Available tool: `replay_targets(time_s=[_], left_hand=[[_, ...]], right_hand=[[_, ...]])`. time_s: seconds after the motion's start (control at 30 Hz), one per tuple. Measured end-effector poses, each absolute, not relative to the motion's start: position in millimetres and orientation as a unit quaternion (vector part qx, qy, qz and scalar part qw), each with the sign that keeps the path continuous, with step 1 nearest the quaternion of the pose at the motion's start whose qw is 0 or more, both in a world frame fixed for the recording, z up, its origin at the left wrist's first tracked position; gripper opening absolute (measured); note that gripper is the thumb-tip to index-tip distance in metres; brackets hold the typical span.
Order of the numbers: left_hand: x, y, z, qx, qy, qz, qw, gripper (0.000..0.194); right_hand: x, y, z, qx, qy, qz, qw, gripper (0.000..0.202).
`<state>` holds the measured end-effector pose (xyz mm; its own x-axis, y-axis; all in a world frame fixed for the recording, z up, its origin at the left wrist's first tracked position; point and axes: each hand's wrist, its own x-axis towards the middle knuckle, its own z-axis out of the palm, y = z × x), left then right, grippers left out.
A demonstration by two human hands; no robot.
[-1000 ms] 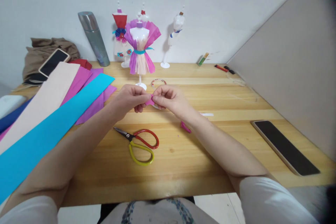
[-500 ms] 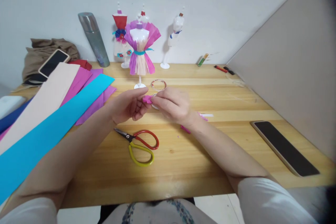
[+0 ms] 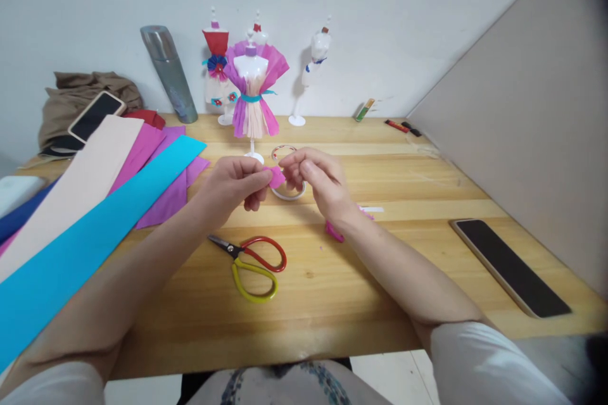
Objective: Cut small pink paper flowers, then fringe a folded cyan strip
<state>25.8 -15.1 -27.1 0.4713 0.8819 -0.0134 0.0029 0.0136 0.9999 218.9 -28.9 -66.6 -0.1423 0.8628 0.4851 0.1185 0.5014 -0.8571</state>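
Note:
My left hand [image 3: 237, 183] pinches a small piece of pink crepe paper [image 3: 277, 177] between thumb and fingers, just above the table. Right beside the paper is my right hand [image 3: 316, 180], its fingers loosely curled and the thumb apart from the index fingertip. Whether a fingertip brushes the paper's edge I cannot tell. Behind and below the hands lies a roll of tape [image 3: 291, 197], partly covered. Scissors [image 3: 247, 259] with one red and one yellow handle lie slightly open in front of my left hand. Pink scraps [image 3: 335, 232] are partly hidden by my right wrist.
A mini mannequin in a paper dress [image 3: 251, 92] stands behind the hands, with several others nearby. Coloured paper strips [image 3: 109, 209] spread across the left. A flask [image 3: 170, 76] leans at the wall. A phone [image 3: 510, 269] lies right; a glue stick [image 3: 365, 110] is at the back.
My left hand has turned over and now pinches the pink paper, which shows more of its surface. My right hand has loosened its fingers and drawn off the paper.

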Motion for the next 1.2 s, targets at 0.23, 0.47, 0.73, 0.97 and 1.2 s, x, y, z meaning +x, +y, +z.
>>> replay_targets(time_s=[0.23,0.47,0.73,0.97,1.2], left_hand=[[27,-18,-26,0.650,0.380,0.359,0.551,0.031],[22,-10,-33,0.627,0.380,0.337,0.590,0.048],[20,-8,-30,0.611,0.353,0.298,0.643,0.026],[21,-13,-30,0.575,0.356,0.387,0.627,0.026],[27,-19,-32,0.555,0.355,0.405,0.634,0.028]], right_hand=[[204,-35,-54,-0.393,-0.604,0.495,0.486,0.038],[206,-31,-55,-0.387,-0.591,0.526,0.473,0.030],[211,-27,-62,-0.362,-0.600,0.552,0.453,0.030],[197,-45,-64,-0.354,-0.789,0.458,0.208,0.018],[152,-90,-71,-0.368,-0.902,0.210,-0.078,0.031]])
